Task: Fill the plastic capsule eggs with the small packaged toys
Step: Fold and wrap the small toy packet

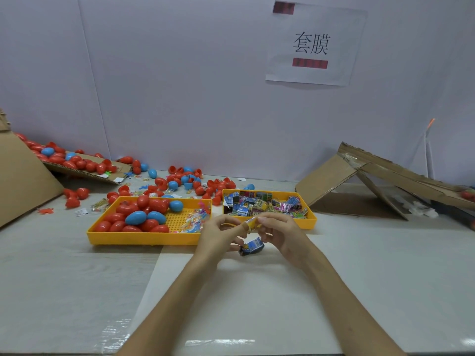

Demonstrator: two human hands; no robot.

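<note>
A yellow packet [251,223] is pinched between the fingertips of both hands, just in front of the near rim of the right tray [312,220]. Its left end is gripped by the left hand [218,236] and its right end by the right hand [282,233], both with fingers curled. A blue packet [252,247] is seen lower down between the hands, touching the left hand's lower fingers (which hand bears it cannot be told). The right tray is heaped with packets [264,204]. Just beside it, the left tray [141,238] is loaded with red and blue eggs [136,217] on its left side and clear bags [195,220] on its right. Loose eggs [180,181], whole and halved, are scattered on the table [77,278] behind the trays, and more are piled on a cardboard flap [114,174] at far left. Folded cardboard [359,181] is propped at right, and a paper sign [313,44] is fixed to the wall.
</note>
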